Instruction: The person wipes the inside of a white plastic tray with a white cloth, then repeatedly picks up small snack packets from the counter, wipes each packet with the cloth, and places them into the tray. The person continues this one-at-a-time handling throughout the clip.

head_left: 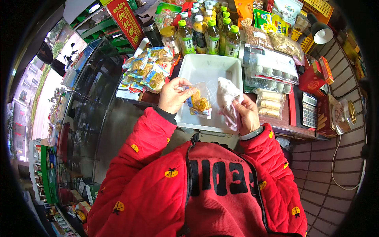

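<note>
My left hand [176, 94] pinches the top edge of a small clear bag of yellow ring-shaped snacks [200, 102], which hangs over a white plastic tray [189, 121]. In my right hand [246, 114] is a bunched white and pinkish cloth [229, 96], held above the tray's right side. Bag and cloth are apart from each other. Left of the tray lies a heap of similar snack bags [148, 69] with blue labels. The tray sits at the front of the table [281, 121].
Several bottled drinks [212, 38] stand behind the tray, beside a gold-lidded jar [169, 35]. To the right are clear cartons of eggs [271, 72], packaged rolls [269, 103], a calculator [309, 109] and a desk lamp [322, 33]. A glass display case [86, 97] stands at left.
</note>
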